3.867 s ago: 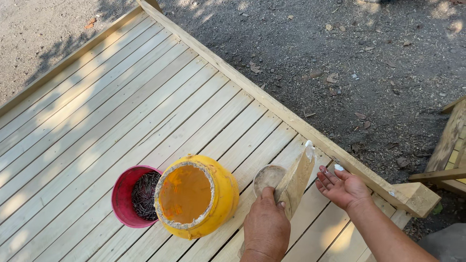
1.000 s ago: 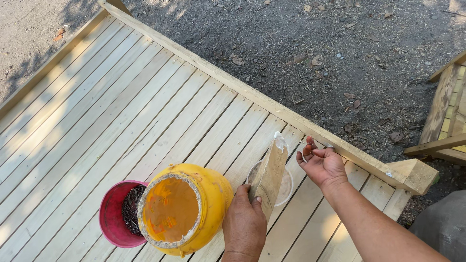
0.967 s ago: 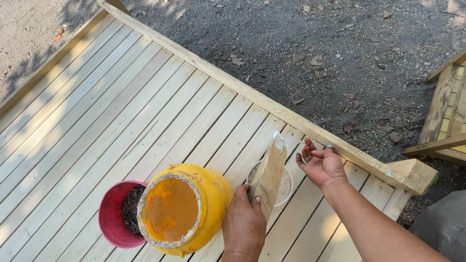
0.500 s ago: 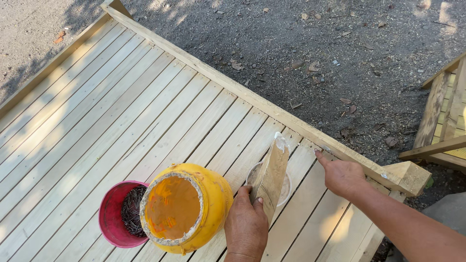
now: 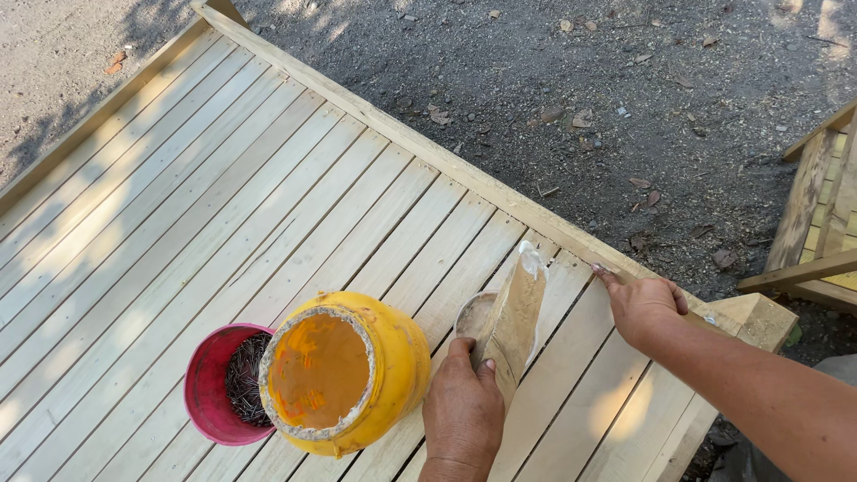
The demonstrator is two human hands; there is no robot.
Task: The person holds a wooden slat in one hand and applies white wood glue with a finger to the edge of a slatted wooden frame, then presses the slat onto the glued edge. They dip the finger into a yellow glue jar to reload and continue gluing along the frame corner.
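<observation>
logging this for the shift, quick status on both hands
Left hand shut on flat wooden scraper, over small tub. Right hand pressing deck edge rail. Yellow bucket close beside.

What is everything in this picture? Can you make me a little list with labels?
Place: slatted wooden panel lying on dirt ground
Left hand: grips a flat wooden scraper, held upright over a small round lid
Right hand: rests on the panel's edge rail, fingers pressed down
Yellow container: tipped on its side, opening crusted, orange inside
Red bucket: beside the yellow container, dark nails inside
Far right: another wooden frame
</observation>
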